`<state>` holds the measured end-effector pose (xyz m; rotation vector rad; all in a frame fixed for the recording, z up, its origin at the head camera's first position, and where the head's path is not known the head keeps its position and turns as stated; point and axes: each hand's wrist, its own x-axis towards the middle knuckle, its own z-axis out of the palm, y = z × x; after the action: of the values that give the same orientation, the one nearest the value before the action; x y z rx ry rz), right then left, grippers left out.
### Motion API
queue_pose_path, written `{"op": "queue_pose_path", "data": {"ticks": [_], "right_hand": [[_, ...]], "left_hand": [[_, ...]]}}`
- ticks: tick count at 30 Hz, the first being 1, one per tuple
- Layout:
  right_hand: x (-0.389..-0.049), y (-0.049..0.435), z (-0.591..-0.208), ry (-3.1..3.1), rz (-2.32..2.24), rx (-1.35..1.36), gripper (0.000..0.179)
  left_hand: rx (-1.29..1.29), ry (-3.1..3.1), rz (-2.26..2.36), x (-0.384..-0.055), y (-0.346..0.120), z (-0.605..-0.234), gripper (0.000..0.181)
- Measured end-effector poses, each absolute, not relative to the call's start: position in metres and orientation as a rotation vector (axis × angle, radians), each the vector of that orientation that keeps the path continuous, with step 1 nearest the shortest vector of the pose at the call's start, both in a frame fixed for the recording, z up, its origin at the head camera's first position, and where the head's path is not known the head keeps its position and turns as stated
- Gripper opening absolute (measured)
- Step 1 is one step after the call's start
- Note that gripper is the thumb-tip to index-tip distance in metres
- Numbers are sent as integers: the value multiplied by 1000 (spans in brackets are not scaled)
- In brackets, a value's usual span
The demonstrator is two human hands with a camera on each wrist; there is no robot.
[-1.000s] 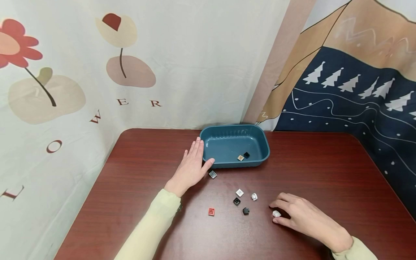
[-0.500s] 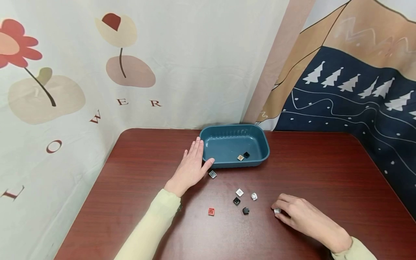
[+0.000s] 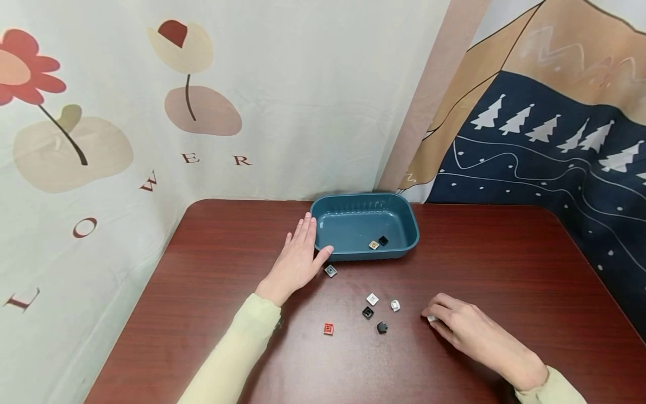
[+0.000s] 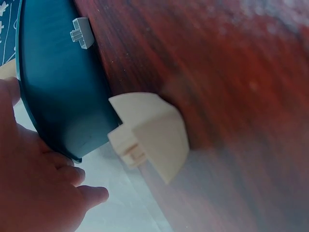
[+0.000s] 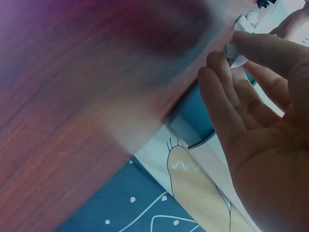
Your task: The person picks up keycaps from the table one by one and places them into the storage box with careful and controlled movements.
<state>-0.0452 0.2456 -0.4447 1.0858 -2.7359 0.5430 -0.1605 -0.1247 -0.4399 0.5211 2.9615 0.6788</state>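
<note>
My left hand (image 3: 292,264) rests against the left end of a blue-green plastic tray (image 3: 365,255), fingers straight, thumb at its front corner rim. A grey keycap (image 3: 330,271) lies just below that thumb. A pale beige keycap (image 4: 149,130) looms close in the left wrist view, and a grey keycap (image 4: 82,33) shows beside the tray wall. To the right, my right hand (image 3: 469,331) pinches a white keycap (image 3: 432,318) between thumb and fingertips; its fingers mostly cover it. In the right wrist view the white keycap (image 5: 235,55) shows between the fingertips.
Inside the tray are a beige keycap (image 3: 373,245) and a black keycap (image 3: 383,240). White keycaps (image 3: 372,299), (image 3: 395,306), black keycaps (image 3: 368,313), (image 3: 382,327) and a red keycap (image 3: 328,329) are scattered on the brown table (image 3: 242,235). A printed curtain (image 3: 303,112) hangs behind.
The right hand's fingers have closed round the white keycap and drawn it slightly away, towards the back of the table. The left hand and tray have stayed still.
</note>
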Motion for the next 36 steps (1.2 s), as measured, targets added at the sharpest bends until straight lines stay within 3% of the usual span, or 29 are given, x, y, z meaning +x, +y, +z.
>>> {"op": "queue_pose_path", "data": {"ticks": [14, 18, 20, 23, 25, 30, 36], "right_hand": [[-56, 242, -434, -2627, 512, 1024, 34], [-60, 239, -433, -2592, 543, 1027, 8], [-61, 237, -432, -2582, 558, 1024, 27], [-64, 233, -430, -2568, 561, 1010, 30], [-65, 231, -427, -2555, 568, 993, 10], [-69, 226, -421, -2526, 578, 956, 36], [-73, 223, -417, -2521, 573, 917, 36]], "left_hand": [[523, 2972, 679, -160, -125, -440, 85], [521, 2971, 679, -159, -125, -439, 85], [520, 2971, 679, -159, -125, -439, 86], [516, 2968, 678, -159, -124, -439, 86], [515, 2967, 677, -159, -124, -440, 86], [516, 2969, 670, -159, -124, -440, 86], [508, 2959, 674, -158, -124, -438, 86]]}}
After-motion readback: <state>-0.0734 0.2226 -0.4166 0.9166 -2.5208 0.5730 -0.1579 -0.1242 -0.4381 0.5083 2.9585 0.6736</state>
